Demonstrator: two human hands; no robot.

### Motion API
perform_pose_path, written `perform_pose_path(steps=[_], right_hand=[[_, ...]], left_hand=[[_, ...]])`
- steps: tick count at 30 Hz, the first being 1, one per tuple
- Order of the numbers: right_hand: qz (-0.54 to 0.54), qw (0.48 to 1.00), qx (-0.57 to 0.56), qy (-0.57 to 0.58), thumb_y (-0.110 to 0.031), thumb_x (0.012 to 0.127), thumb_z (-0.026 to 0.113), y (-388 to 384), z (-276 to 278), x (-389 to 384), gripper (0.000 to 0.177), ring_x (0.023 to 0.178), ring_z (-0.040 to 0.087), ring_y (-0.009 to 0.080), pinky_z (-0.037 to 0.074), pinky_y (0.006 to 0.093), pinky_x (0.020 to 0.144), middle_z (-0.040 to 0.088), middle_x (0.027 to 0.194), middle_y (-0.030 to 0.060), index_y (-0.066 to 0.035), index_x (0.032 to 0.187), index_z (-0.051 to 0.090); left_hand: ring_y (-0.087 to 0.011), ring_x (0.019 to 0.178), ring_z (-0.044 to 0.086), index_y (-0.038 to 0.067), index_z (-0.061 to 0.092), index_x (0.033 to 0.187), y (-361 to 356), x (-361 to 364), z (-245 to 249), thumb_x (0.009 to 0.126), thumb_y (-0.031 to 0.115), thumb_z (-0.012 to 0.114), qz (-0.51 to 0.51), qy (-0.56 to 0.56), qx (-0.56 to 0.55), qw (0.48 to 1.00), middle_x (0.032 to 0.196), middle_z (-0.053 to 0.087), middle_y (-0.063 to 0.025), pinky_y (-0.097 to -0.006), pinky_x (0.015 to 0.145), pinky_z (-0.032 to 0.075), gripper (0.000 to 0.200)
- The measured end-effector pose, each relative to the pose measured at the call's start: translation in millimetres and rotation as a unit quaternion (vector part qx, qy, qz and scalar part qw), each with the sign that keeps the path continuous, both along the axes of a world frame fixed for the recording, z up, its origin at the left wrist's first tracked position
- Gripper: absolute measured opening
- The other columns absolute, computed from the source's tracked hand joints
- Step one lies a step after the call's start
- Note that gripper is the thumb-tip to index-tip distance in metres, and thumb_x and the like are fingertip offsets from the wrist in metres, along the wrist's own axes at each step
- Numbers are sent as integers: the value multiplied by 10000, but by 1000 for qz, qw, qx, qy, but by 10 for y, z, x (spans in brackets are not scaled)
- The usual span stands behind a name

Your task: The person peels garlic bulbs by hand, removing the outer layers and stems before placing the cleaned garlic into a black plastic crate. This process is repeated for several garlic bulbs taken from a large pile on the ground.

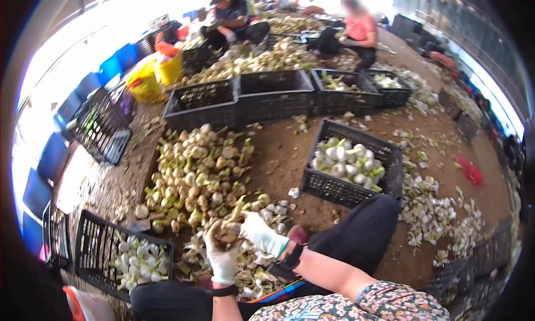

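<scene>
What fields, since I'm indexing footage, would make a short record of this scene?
Left: white-gloved left hand, gripping a round, brown-stained bulb
Right: white-gloved right hand, at the same bulb; exact grip unclear
Ahead: heap of round, tan bulbs
Right side: black perforated plastic crate holding white bulbs
Left side: black slatted plastic crate, also holding white bulbs
Beyond: row of black plastic crates; seated person in coral top

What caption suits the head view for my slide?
Gloved left hand grips a brown bulb, right hand close by, near a heap of bulbs.
</scene>
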State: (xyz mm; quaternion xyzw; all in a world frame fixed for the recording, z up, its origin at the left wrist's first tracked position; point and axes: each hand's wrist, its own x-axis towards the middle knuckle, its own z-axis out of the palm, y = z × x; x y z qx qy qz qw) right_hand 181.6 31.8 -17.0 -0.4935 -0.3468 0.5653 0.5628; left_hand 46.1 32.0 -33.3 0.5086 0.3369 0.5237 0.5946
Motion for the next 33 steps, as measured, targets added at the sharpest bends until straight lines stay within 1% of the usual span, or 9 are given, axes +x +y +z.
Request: perform_pose_path(steps=[2,12,18,22,24,26,29,30,33], right_hand=[[16,999,-1,29,-187,853,757,-87,137,7,265,883,618,100,504,273,812,705,946,35,3,1026,691],[128,988,35,83,-100,877,706,-301,355,174,270,975,626,120,496,285,888,705,1063,60,27,1113,672],[166,967,146,-127,87,789,694,-116,99,410,348,965,627,127,496,291,903,700,1061,44,-11,1120,651],[129,968,94,-193,103,800,644,-226,362,351,369,1004,603,109,479,298,930,692,1074,49,-13,1149,621],[86,977,71,-181,126,795,593,-240,287,253,365,1005,609,116,487,300,920,693,1091,52,-7,1130,649],[42,963,137,-228,137,784,575,-219,-22,291,353,998,618,122,494,291,905,696,1082,46,2,1094,677],[83,992,93,-4,139,693,423,-255,72,301,522,652,591,78,457,214,542,672,858,-6,-5,1122,684],[85,992,92,-3,139,693,423,-255,66,268,522,652,591,78,457,214,542,672,858,-6,-5,1122,684],[68,983,139,-100,117,733,579,-318,296,135,399,732,599,73,484,233,676,702,889,28,-1,1099,687]], left_hand=[[-195,1057,615,76,476,1310,-77,-4,130,698,-209,681,35,60,70,995,1172,593,-62,-339,947,521,705],[-183,1172,543,60,493,1310,-210,-168,153,696,-162,717,-8,-42,8,999,1329,507,-53,-323,976,484,690],[-227,1091,613,54,450,1355,-290,-199,462,889,45,658,-35,-210,-62,975,1304,534,-90,-366,900,552,510],[-224,1144,577,56,405,1394,-314,-184,558,917,201,681,-39,-146,-134,979,1323,517,-91,-363,901,550,570],[-187,1176,543,49,398,1408,-313,-128,442,863,176,748,-25,-64,13,998,1352,504,-82,-319,989,480,660],[-192,1105,594,43,424,1392,-334,-157,458,903,230,700,-2,-65,-23,998,1309,542,-98,-328,898,542,592],[-199,921,674,41,447,1383,-228,-367,486,1001,352,518,-123,-201,-184,954,1190,613,-120,-348,638,603,497],[-217,1021,628,43,419,1410,-212,-406,532,988,416,533,-133,-166,-207,955,1210,596,-105,-335,808,563,575],[-225,1071,608,50,401,1401,-260,-230,443,849,326,763,-12,-104,-28,994,1299,533,-120,-353,861,554,715]])
